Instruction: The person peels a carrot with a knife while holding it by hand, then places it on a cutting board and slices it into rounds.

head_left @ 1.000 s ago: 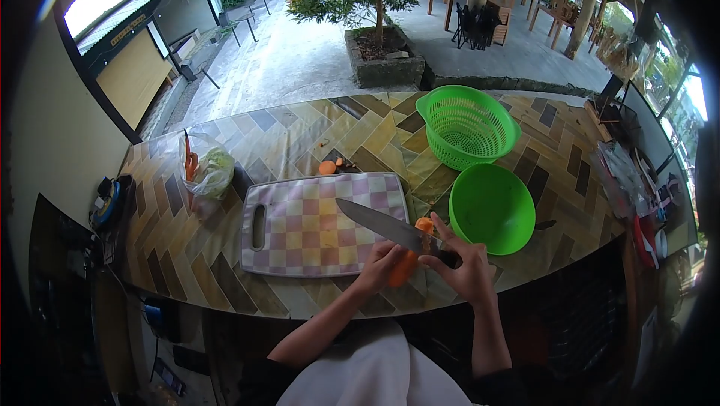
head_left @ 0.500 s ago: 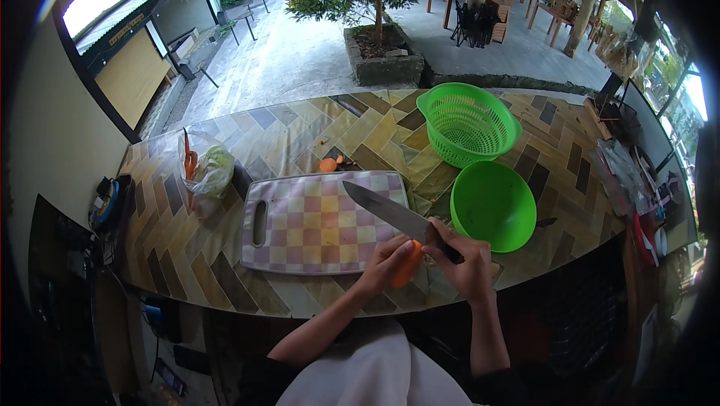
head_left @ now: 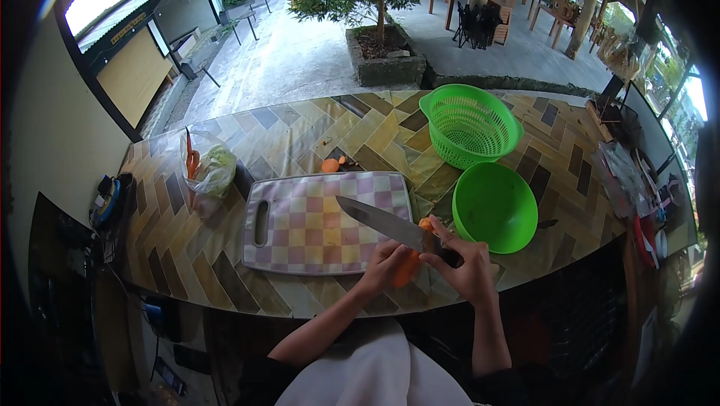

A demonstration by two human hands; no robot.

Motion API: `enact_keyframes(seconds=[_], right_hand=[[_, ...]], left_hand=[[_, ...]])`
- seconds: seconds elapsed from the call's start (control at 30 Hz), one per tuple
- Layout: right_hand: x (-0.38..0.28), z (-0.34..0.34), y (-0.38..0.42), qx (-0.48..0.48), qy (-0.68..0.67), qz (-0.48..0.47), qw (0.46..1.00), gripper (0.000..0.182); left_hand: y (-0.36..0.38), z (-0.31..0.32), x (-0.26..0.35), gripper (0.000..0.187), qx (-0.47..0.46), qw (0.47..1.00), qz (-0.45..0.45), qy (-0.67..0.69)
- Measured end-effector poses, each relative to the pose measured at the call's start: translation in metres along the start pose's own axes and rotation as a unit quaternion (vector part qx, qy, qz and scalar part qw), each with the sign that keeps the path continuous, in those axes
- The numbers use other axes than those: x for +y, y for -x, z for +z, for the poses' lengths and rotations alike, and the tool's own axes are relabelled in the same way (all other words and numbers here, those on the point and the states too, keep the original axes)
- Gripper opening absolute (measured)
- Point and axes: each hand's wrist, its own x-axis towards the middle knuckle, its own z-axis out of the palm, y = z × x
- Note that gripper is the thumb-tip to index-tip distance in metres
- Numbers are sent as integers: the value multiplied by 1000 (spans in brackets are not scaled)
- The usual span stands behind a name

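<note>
The left hand grips a carrot just off the board's near right corner; the right hand clasps a knife. Its blade lies over the board; a bowl sits right of it.

orange carrot, pink-yellow checked board, green bowl, perhaps plastic.

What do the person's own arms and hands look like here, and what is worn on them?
Both forearms are bare from elbow to wrist, with no sleeves reaching them. The left hand and right hand wear no gloves; no rings, watch or bracelets can be made out at this size. A pale, whitish garment covers the lap and body below the arms.
</note>
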Motion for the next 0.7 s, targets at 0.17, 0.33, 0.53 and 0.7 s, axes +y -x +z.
enact_keyframes(seconds=[0.17, 0.33, 0.53, 0.7], right_hand=[[-3, -6, -1, -24, -15, 14, 999, 66], [-1, -6, -1, -21, -48, 34, 998, 63], [9, -1, -2, 18, -56, 20, 998, 59], [3, -4, -2, -8, -38, 52, 998, 61]], left_hand=[[-3, 0, -7, 34, 23, 996, 50, -68], [-2, -2, -4, 35, 1, 996, 26, -81], [-4, 14, 16, 35, -19, 993, 57, -105], [-3, 13, 13, 35, -4, 999, 15, -36]])
